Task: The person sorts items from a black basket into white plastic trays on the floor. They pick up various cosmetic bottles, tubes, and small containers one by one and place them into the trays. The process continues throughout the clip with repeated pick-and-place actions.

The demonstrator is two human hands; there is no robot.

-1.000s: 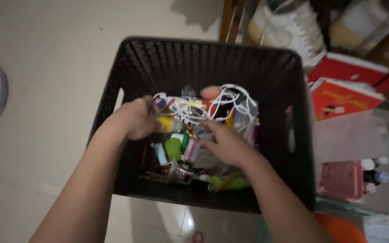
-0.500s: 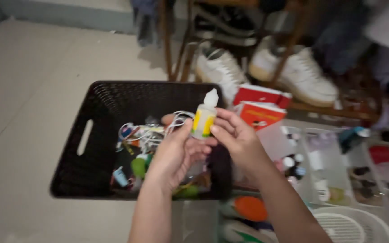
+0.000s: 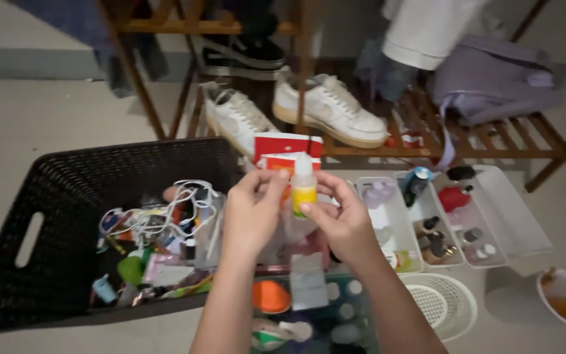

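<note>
Tiled floor (image 3: 27, 124), shoe rack (image 3: 388, 147) behind. Small dropper bottle (image 3: 303, 185) held upright above black basket (image 3: 67, 190) and clear organizer tray (image 3: 492, 216). Left hand (image 3: 253, 213) pinched bottle's side; right hand (image 3: 342, 223) fingers closed around its base.

Dim, flat indoor light; the basket (image 3: 54, 216) interior sinks into shadow. Slight motion blur softens the hands, and edges look smeared.
</note>
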